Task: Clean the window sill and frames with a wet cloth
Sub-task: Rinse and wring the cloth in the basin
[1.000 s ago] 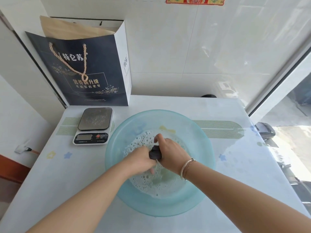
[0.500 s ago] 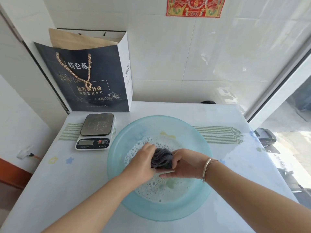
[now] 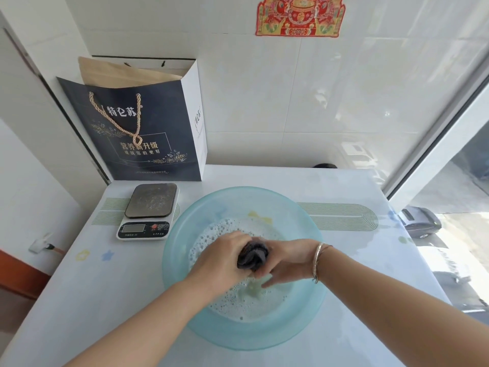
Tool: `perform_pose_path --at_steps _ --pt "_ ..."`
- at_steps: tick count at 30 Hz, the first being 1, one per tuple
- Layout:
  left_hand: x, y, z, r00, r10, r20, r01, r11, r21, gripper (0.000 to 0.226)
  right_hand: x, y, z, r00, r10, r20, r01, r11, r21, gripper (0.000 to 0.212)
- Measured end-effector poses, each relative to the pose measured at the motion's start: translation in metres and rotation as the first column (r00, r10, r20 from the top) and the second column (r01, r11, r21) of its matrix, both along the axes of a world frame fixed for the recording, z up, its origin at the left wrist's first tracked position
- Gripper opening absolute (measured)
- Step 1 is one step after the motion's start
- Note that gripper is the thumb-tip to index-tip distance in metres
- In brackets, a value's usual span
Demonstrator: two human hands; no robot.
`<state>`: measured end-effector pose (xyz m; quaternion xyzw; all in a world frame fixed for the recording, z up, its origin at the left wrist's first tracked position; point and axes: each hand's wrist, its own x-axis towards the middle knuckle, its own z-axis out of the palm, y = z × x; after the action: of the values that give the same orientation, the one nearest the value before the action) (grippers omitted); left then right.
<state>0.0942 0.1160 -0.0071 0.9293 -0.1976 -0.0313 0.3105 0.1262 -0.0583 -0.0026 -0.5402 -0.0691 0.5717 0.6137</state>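
A dark grey cloth (image 3: 252,256) is bunched and twisted between both hands above a pale blue plastic basin (image 3: 312,242) holding soapy, foamy water. My left hand (image 3: 222,260) grips the cloth from the left, my right hand (image 3: 287,260) grips it from the right; a bracelet sits on the right wrist. Water drips from the cloth into the basin. The window frame (image 3: 434,152) runs diagonally at the right edge, with glass and a street below.
The basin stands on a white table (image 3: 92,282). A small kitchen scale (image 3: 148,210) sits left of the basin. Behind it a dark blue paper gift bag (image 3: 137,133) leans against the tiled wall. A red decoration (image 3: 300,15) hangs on the wall.
The cloth has come up out of the foam and is now twisted tighter between both hands. The view has tilted upward, showing more of the wall.
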Motion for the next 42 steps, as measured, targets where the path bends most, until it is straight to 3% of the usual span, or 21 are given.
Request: perform_pose_path --at_steps 3,6,9,11,13,14,15,17,19,21,24,26,28,31,33,35,40,42 --pt "0.004 -0.006 0.014 0.979 -0.103 0.178 0.051 0.96 0.274 0.028 0.012 -0.02 0.0 0.983 0.179 -0.048 -0.174 0.982 0.078 0.078" --pt "0.009 -0.017 0.024 0.942 -0.257 0.213 0.132 0.873 0.47 0.03 0.019 -0.024 0.003 0.953 0.299 -0.053 -0.288 0.946 0.148 0.066" --pt "0.014 -0.029 0.026 0.928 -0.314 0.202 0.129 0.778 0.615 0.031 0.026 -0.017 0.005 0.968 0.249 0.006 -0.248 0.965 -0.082 0.013" --pt "0.019 -0.037 0.028 0.948 -0.289 0.133 0.111 0.692 0.713 0.031 0.028 -0.012 0.005 0.961 0.267 0.074 -0.241 0.937 -0.253 0.031" --pt "0.024 -0.045 0.026 0.987 -0.152 0.059 0.055 0.65 0.758 0.026 0.027 -0.003 0.006 0.911 0.36 0.201 -0.239 0.858 -0.454 0.042" --pt "0.025 -0.05 0.025 0.998 -0.059 0.02 0.022 0.632 0.775 0.023 0.026 0.001 0.005 0.829 0.448 0.336 -0.191 0.79 -0.583 0.039" --pt "0.026 -0.055 0.024 1.0 0.025 -0.006 -0.011 0.611 0.792 0.022 0.024 0.004 0.004 0.67 0.571 0.474 -0.115 0.711 -0.693 0.033" --pt "0.023 -0.063 0.019 0.982 0.176 -0.069 -0.05 0.592 0.805 0.024 0.018 0.005 -0.002 0.292 0.742 0.603 0.075 0.611 -0.788 0.021" --pt "0.017 -0.072 0.012 0.929 0.333 -0.162 -0.101 0.65 0.753 0.022 0.02 -0.002 -0.009 -0.002 0.77 0.638 0.19 0.626 -0.756 0.017" --pt "0.013 -0.081 0.005 0.827 0.472 -0.306 -0.211 0.764 0.609 0.01 0.031 -0.011 -0.016 -0.268 0.744 0.612 0.18 0.663 -0.727 0.018" --pt "0.011 -0.082 -0.007 0.658 0.459 -0.597 -0.417 0.882 0.22 0.027 0.046 -0.019 -0.017 -0.496 0.661 0.563 0.102 0.688 -0.719 0.004" --pt "0.005 -0.076 -0.007 0.553 0.361 -0.751 -0.497 0.866 0.05 0.035 0.05 -0.017 -0.02 -0.559 0.637 0.53 0.08 0.678 -0.731 0.019" --pt "-0.001 -0.068 -0.01 0.497 0.255 -0.829 -0.556 0.827 -0.079 0.04 0.058 -0.011 -0.03 -0.598 0.591 0.542 0.048 0.701 -0.711 0.021" --pt "-0.001 -0.055 -0.023 0.497 0.264 -0.826 -0.611 0.783 -0.118 0.031 0.054 0.001 -0.028 -0.595 0.568 0.569 0.069 0.741 -0.668 0.012" --pt "0.003 -0.044 -0.026 0.517 0.304 -0.801 -0.625 0.773 -0.11 0.025 0.05 0.005 -0.027 -0.531 0.604 0.594 0.129 0.75 -0.648 0.01" --pt "0.005 -0.034 -0.024 0.533 0.297 -0.792 -0.631 0.763 -0.138 0.022 0.045 0.006 -0.022 -0.352 0.631 0.691 0.169 0.769 -0.616 0.019" --pt "0.026 -0.026 -0.006 0.608 0.391 -0.691 -0.656 0.738 -0.16 0.058 0.05 -0.002 -0.008 0.22 0.437 0.872 0.139 0.871 -0.471 0.054" --pt "0.041 -0.034 0.008 0.654 0.369 -0.661 -0.612 0.772 -0.174 0.067 0.056 -0.014 0.004 0.334 0.311 0.89 0.136 0.918 -0.372 0.064"
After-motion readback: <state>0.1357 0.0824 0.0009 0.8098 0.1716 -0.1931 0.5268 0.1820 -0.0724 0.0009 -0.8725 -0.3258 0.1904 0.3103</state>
